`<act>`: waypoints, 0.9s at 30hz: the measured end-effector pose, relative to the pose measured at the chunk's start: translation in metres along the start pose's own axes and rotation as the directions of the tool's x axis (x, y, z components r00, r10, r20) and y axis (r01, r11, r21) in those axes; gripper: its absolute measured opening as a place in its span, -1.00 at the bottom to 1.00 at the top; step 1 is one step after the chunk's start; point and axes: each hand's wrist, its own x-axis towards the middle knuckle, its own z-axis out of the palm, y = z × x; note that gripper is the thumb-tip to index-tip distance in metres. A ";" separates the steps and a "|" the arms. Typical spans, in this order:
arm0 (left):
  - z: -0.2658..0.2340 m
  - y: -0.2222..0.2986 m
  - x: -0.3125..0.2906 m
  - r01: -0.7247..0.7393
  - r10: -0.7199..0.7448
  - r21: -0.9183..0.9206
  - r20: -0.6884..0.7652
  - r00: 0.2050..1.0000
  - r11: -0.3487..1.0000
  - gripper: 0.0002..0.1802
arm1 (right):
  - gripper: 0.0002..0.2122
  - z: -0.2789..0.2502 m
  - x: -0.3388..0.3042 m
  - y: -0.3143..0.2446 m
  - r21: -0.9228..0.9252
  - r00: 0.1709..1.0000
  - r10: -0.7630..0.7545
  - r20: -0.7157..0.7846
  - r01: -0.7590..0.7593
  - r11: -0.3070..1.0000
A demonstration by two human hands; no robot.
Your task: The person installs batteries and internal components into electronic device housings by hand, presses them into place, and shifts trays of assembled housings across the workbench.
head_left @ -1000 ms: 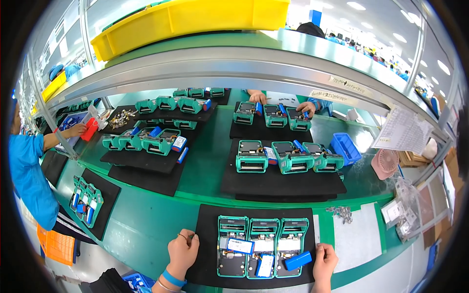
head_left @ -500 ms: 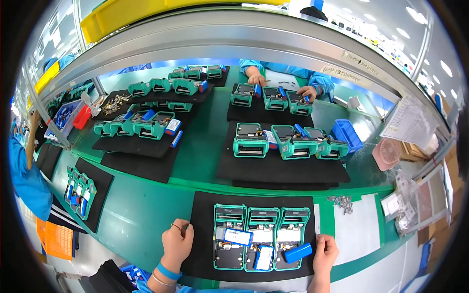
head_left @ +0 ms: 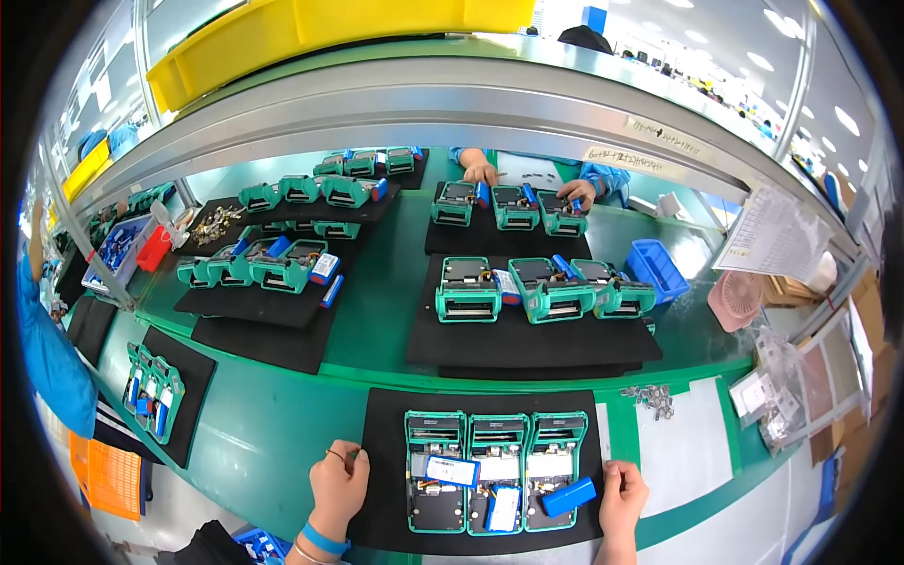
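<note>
Black mat, six o'clock, bears three green casings. Left hand at mat's nine o'clock edge, right hand at three; fingers curled toward thumbs, hold on mat unconfirmed.

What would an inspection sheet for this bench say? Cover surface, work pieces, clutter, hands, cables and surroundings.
Surface: green bench; black mat at the front.
Job's things: three green-framed units side by side on the mat; three blue packs rest on them at differing angles.
Clutter: loose pile of small metal parts right of the mat.
Hands: left hand at the mat's left edge, right hand at its right; grip unclear.
Cables: short wires in the units, too small to trace.
Surroundings: co-worker's hands across the bench; yellow tray overhead; pink fan at right.
</note>
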 end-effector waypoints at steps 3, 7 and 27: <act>-0.001 0.001 0.001 -0.012 0.012 0.021 -0.002 1.000 1.000 -0.88 | -0.87 0.002 0.001 0.004 0.015 1.000 -0.011 -0.021 0.011 1.000; -0.001 0.000 0.001 -0.007 0.007 0.014 -0.002 1.000 1.000 -0.88 | -0.87 0.004 0.000 0.005 0.021 1.000 -0.006 -0.024 0.007 1.000; 0.011 -0.020 0.001 0.021 -0.023 -0.144 -0.014 1.000 0.989 -0.86 | -0.89 -0.001 0.001 0.000 -0.034 0.998 -0.044 -0.041 0.043 0.999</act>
